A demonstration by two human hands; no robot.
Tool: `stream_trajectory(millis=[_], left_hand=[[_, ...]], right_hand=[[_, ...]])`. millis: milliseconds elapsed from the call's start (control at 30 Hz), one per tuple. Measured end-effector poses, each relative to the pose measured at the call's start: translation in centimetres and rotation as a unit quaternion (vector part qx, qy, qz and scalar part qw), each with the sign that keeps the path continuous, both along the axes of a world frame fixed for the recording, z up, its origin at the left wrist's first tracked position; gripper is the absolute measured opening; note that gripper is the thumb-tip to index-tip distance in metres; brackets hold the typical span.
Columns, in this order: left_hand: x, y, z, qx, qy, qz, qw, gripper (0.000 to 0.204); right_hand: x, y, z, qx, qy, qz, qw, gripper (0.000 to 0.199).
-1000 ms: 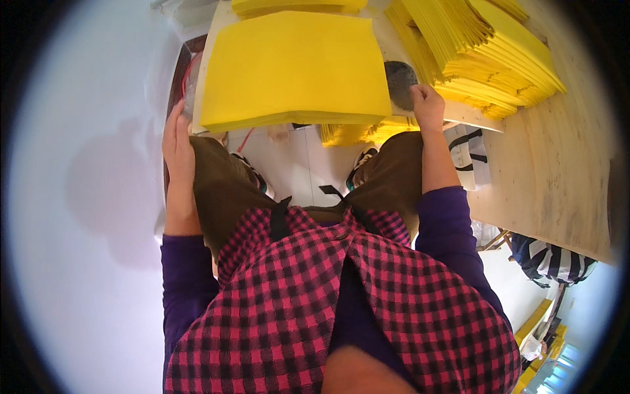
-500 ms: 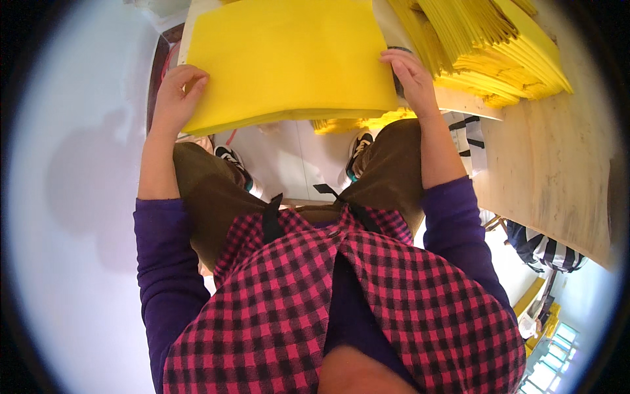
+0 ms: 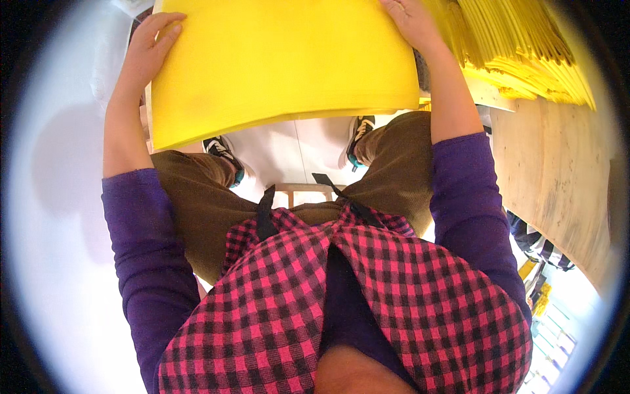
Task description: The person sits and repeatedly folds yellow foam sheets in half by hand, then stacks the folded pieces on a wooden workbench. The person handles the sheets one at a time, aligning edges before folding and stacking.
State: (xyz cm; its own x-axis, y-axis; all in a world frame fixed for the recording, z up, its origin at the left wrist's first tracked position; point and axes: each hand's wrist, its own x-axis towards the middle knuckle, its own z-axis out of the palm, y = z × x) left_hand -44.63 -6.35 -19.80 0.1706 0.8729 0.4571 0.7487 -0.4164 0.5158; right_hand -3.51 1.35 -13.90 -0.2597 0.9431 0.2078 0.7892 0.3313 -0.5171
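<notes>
Left hand point(image 3: 146, 56), upper left, sits unclenched at the yellow sheet's point(image 3: 282, 65) edge; right hand point(image 3: 415, 27), upper right (partly cropped), has a grip I cannot tell.

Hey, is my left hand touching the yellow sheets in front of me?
Cannot tell: in the head view, your left hand overlaps the left edge of the yellow sheets, but from above, contact and hovering look alike.
</notes>
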Motion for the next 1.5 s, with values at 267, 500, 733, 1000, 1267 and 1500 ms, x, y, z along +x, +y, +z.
stream_trajectory(millis=[267,500,733,1000,1267,1500], left_hand=[[0.2,-5.2,2.8,-0.133,-0.036,0.115,0.984,0.022],[0.4,-2.8,0.2,0.04,0.029,0.056,0.997,0.021],[0.2,-5.4,1.8,-0.09,-0.043,0.065,0.993,0.025],[1.8,-3.8,1.7,-0.018,-0.015,0.014,1.0,0.025],[1.5,-6.0,2.6,-0.153,-0.041,0.09,0.983,0.024],[2.4,-3.3,1.3,0.053,-0.012,0.011,0.998,0.023]], right_hand=[[2.9,-2.3,1.2,-0.042,0.035,0.087,0.995,0.028],[0.3,-2.3,0.3,0.124,-0.071,0.138,0.98,0.023],[0.7,-3.8,1.5,-0.023,-0.033,-0.022,0.999,0.025],[0.8,-2.3,0.5,0.121,-0.063,0.136,0.981,0.022],[2.5,-4.0,1.3,-0.094,0.117,-0.016,0.988,0.03],[2.2,-2.2,0.2,0.058,-0.099,0.096,0.989,0.028]])
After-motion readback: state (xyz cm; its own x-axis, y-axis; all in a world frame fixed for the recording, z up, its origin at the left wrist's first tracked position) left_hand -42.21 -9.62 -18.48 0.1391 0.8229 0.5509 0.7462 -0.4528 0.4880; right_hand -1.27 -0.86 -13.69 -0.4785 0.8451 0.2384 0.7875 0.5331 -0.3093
